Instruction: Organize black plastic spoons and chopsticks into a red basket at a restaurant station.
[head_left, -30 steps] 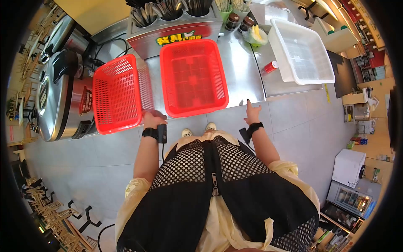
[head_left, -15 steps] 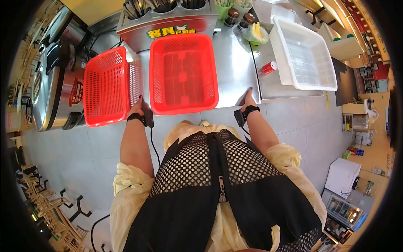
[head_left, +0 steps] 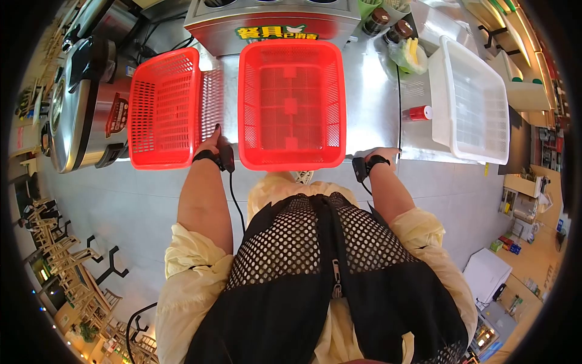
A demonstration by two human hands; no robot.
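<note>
A red slotted basket [head_left: 160, 112] is at the left of the steel counter, and a second red basket [head_left: 291, 121] lies in the middle. My left hand [head_left: 210, 143] is beside the left basket's near right corner, thumb pointing up; its other fingers are mostly hidden, so its grip is unclear. At the counter's front edge, right of the middle basket, my right hand [head_left: 385, 153] stretches its fingers rightward and holds nothing. Beyond it are a red can [head_left: 417, 113] and a white plastic bin [head_left: 479, 106]. Both wrists wear black straps with small devices.
A steel utensil holder [head_left: 273, 30] stands behind the middle basket. Large cookers [head_left: 79, 115] are at the left. Dark-lidded jars [head_left: 376, 21] and a bagged green container [head_left: 411, 57] sit at the back right. Chairs and tables show at the lower left.
The view has shifted, so the counter and baskets appear farther right. My right hand has turned from pointing forward to pointing right along the counter edge. My left hand stays by the left basket.
</note>
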